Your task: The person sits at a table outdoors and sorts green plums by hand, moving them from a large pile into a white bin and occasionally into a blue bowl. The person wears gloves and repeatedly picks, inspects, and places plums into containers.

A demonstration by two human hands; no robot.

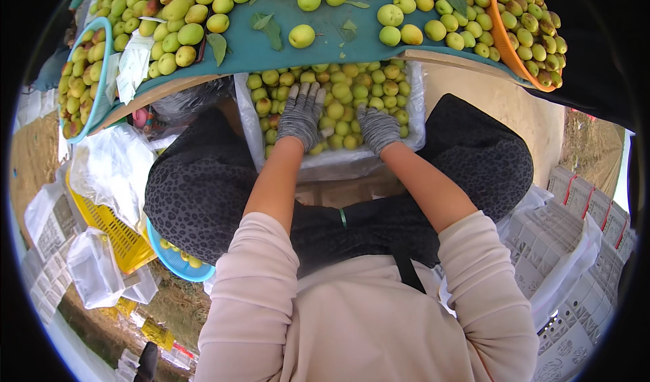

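Grey knit gloves cover both my hands, which rest on small round yellow-green fruits [343,92] in a crate lined with white plastic film [318,172]. My left hand [302,117] lies on the left part of the fruit layer, its fingers stretched out and apart, pointing away from me. On the right side, my right hand [378,127] touches the fruits with its fingers partly bent and no fruit visibly gripped. The crate sits between my knees, its far side by the edge of a green-covered table.
Loose fruits [177,8] and leaves [269,30] lie on the green table [271,52]. A blue basket [101,77] and an orange basket [502,33] of fruit flank it. A yellow crate [112,216] and a blue basin [175,260] stand left; white crates [542,240] stand right.
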